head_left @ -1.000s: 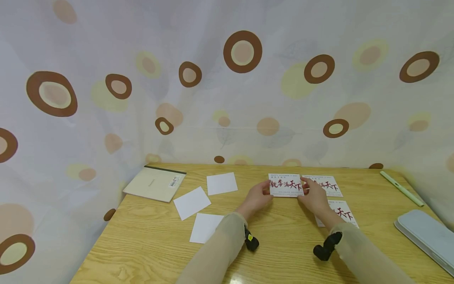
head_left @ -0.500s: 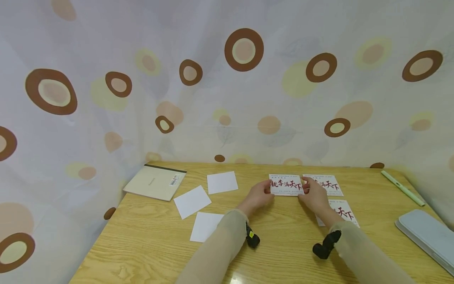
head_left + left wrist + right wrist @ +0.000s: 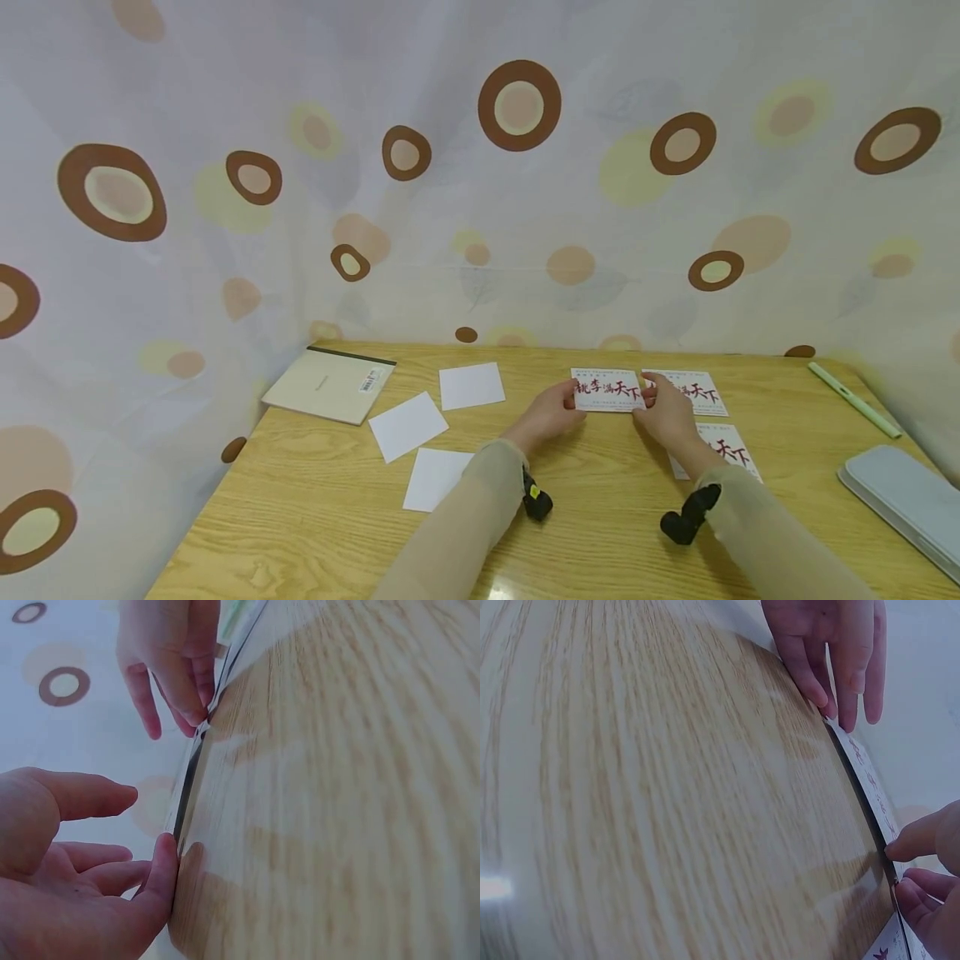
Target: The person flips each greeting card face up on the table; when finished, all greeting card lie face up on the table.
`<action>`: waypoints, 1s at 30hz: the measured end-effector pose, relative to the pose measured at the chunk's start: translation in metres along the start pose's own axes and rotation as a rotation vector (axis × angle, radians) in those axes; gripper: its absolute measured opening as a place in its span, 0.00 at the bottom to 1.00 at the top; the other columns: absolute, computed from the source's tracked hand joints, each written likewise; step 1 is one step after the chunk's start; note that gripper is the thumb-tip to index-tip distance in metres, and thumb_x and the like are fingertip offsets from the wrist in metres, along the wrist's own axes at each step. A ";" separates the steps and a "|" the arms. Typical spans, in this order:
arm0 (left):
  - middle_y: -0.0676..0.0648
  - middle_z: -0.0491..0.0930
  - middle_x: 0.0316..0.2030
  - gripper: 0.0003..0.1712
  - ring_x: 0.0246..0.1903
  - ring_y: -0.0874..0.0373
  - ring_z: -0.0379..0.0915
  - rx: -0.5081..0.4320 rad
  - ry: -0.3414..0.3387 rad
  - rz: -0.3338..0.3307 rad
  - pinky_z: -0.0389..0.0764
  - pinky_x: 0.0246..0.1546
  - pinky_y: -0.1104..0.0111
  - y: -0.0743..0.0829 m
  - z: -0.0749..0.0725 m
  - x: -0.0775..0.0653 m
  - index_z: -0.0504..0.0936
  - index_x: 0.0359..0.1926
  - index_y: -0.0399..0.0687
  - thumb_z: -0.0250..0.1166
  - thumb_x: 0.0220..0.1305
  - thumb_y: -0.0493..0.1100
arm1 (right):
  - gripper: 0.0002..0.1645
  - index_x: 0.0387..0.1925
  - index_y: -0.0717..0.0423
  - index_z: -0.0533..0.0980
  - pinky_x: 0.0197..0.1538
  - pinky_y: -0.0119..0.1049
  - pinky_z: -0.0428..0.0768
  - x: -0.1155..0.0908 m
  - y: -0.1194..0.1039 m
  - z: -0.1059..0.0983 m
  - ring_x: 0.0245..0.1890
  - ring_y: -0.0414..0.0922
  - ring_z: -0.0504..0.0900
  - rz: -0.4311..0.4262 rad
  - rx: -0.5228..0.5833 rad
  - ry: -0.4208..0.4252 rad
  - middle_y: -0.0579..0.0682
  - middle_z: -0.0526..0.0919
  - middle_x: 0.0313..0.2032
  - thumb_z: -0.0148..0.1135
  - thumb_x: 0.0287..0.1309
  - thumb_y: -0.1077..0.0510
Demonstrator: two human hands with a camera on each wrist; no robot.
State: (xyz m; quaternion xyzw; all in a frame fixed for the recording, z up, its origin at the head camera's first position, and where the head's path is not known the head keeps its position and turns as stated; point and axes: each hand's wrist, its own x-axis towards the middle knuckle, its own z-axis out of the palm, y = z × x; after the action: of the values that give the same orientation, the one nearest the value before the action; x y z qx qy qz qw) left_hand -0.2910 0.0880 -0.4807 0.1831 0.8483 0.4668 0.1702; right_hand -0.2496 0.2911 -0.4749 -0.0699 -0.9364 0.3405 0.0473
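White rectangular paper card with dark-red brush characters (image 3: 607, 390) sits right of center in the head view, at the far side of the yellow wood-grain table (image 3: 600, 533). Left hand (image 3: 546, 414): fingers spread, fingertip on card's left edge. Right hand (image 3: 669, 414): thumb and fingers at right edge; can't tell if pinching. Best handled with light, even contact both sides, no squeezing inward or it could bow. Card looks flat, uncreased, small print above and below characters, nearly square to matching card at right (image 3: 701, 393).
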 end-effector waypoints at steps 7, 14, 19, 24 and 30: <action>0.42 0.77 0.58 0.38 0.46 0.58 0.74 0.016 0.003 -0.019 0.77 0.41 0.71 0.001 0.001 0.000 0.60 0.75 0.44 0.63 0.68 0.42 | 0.39 0.68 0.72 0.61 0.48 0.52 0.79 0.001 0.000 0.001 0.44 0.58 0.77 -0.001 0.013 0.003 0.69 0.78 0.49 0.62 0.54 0.67; 0.41 0.75 0.63 0.38 0.58 0.54 0.73 0.029 -0.012 -0.016 0.76 0.55 0.65 0.002 -0.002 -0.004 0.60 0.75 0.45 0.62 0.68 0.44 | 0.39 0.68 0.72 0.60 0.49 0.52 0.78 -0.002 -0.004 -0.001 0.46 0.59 0.77 0.010 0.026 -0.011 0.69 0.76 0.50 0.59 0.55 0.68; 0.41 0.76 0.60 0.38 0.52 0.56 0.72 0.046 -0.013 -0.003 0.75 0.55 0.65 0.003 -0.003 -0.006 0.60 0.75 0.43 0.63 0.67 0.43 | 0.39 0.69 0.72 0.60 0.52 0.54 0.78 -0.003 -0.005 -0.002 0.49 0.61 0.76 0.024 0.028 -0.020 0.70 0.76 0.51 0.58 0.55 0.67; 0.41 0.75 0.62 0.38 0.59 0.53 0.72 0.014 -0.014 -0.011 0.76 0.58 0.64 0.003 -0.003 -0.008 0.59 0.75 0.42 0.62 0.68 0.43 | 0.39 0.69 0.71 0.59 0.53 0.55 0.78 -0.005 -0.006 -0.002 0.51 0.62 0.76 0.036 0.032 -0.026 0.70 0.75 0.52 0.56 0.55 0.68; 0.41 0.71 0.67 0.38 0.64 0.51 0.70 -0.036 -0.019 -0.017 0.75 0.61 0.62 0.001 -0.003 -0.008 0.59 0.75 0.43 0.62 0.68 0.42 | 0.40 0.69 0.71 0.59 0.51 0.53 0.78 -0.004 -0.004 -0.004 0.51 0.62 0.76 0.033 0.029 -0.030 0.71 0.75 0.53 0.56 0.54 0.68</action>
State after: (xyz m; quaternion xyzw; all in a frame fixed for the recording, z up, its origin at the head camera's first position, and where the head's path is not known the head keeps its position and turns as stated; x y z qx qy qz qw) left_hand -0.2848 0.0825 -0.4773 0.1772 0.8397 0.4785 0.1857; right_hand -0.2460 0.2894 -0.4695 -0.0796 -0.9308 0.3557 0.0287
